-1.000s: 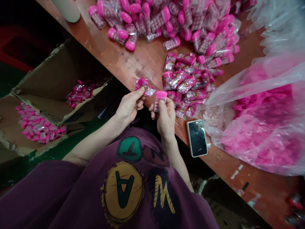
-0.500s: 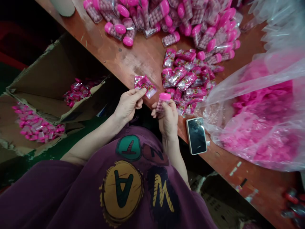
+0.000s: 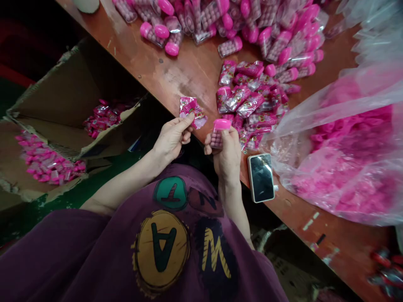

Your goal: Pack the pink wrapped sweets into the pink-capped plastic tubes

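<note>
My left hand pinches a pink printed plastic wrapper between thumb and fingers at the table's edge. Another flat wrapper lies against it; whether both are gripped I cannot tell. In my right hand is a small clear candy bottle with a pink cap, filled with pink balls and held cap up. Just beyond that hand lies a heap of bottles in printed wrappers. Farther back, a large pile of unwrapped pink-capped candy bottles spreads over the table.
A phone rests near the front edge of the brown table. To the right bulges a clear plastic bag of pink pieces. Clear empty containers stand behind it. Open cardboard boxes at the left contain wrapped bottles.
The view has shifted slightly. My right hand has moved a little to the right and turned the bottle, so its cap now shows side-on. The left hand still pinches the wrapper.
</note>
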Available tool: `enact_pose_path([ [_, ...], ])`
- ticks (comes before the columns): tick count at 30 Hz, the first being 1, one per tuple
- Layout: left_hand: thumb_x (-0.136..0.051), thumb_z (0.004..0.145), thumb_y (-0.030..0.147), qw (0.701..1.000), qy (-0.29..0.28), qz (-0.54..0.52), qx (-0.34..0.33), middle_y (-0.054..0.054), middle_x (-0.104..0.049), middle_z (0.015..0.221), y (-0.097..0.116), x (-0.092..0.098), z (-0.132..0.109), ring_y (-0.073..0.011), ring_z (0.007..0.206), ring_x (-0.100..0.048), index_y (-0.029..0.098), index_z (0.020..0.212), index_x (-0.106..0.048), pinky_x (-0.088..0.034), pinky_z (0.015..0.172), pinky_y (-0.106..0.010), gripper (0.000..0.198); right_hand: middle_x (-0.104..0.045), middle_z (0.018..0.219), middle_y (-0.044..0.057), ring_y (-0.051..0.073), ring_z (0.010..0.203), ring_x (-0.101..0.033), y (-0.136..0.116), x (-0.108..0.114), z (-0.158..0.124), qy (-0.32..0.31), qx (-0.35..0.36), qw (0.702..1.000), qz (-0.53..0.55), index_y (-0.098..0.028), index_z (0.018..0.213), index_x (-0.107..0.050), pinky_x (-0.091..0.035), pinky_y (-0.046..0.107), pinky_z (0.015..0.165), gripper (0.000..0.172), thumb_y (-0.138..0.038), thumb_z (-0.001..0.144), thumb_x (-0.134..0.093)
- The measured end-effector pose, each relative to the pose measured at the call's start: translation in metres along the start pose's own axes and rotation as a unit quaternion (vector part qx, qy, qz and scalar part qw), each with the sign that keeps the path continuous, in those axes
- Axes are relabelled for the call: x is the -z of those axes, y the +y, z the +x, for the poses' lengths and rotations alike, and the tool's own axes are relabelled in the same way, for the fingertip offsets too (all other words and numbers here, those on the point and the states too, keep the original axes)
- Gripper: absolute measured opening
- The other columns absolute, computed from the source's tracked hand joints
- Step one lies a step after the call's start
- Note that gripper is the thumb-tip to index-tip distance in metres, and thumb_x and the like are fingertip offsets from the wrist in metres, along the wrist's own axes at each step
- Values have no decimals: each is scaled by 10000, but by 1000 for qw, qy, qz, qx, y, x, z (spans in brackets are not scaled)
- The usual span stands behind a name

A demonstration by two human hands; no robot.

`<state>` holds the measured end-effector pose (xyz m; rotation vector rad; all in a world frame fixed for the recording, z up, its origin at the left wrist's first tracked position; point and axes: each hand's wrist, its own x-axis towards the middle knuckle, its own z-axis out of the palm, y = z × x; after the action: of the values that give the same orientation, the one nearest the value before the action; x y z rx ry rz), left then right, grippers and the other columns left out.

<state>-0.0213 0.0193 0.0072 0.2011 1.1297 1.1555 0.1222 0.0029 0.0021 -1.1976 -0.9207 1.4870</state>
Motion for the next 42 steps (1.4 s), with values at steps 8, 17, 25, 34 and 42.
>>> enact_pose_path([
  [8, -862, 796, 455, 999, -9, 12, -34, 32, -597, 614, -8, -1, -2, -14, 420, -423, 156, 683, -567, -281, 409, -187, 435, -602, 695, -67, 67, 490, -492, 15, -11, -15, 11, 4, 1000, -13, -257, 1070, -521, -385, 192, 439, 292, -534, 996, -576],
  [17, -847, 812, 455, 998, -28, 39, -49, 57, -534, 524, -12, 1, -3, -28, 413, -410, 157, 709, -595, -276, 424, -191, 404, -565, 696, -73, 58, 481, -447, 11, -7, -17, -9, -39, 999, 3, -268, 1198, -503, -309, 172, 394, 376, -563, 983, -594],
  [25, -865, 788, 462, 996, -76, 45, -15, 66, -498, 508, -9, 4, -3, -36, 421, -423, 158, 731, -600, -285, 432, -195, 408, -620, 853, -16, 106, 624, -579, 17, -4, -17, -27, -15, 998, -55, -326, 1422, -447, -513, 238, 540, 488, -555, 1005, -553],
  [34, -876, 777, 452, 985, -159, 32, 63, 52, -492, 502, -12, 6, -6, -33, 426, -415, 140, 688, -583, -280, 438, -187, 437, -664, 947, 18, 152, 731, -637, 30, 2, -20, -9, 73, 976, -203, -325, 1510, -381, -607, 349, 747, 620, -546, 976, -608],
  [42, -856, 810, 407, 982, -167, 60, 63, 61, -482, 518, -4, 5, -10, -28, 422, -406, 144, 742, -598, -265, 431, -182, 374, -603, 915, 4, 125, 688, -591, 18, -2, -18, -21, -33, 999, -34, -319, 1423, -458, -545, 266, 595, 514, -600, 997, -521],
])
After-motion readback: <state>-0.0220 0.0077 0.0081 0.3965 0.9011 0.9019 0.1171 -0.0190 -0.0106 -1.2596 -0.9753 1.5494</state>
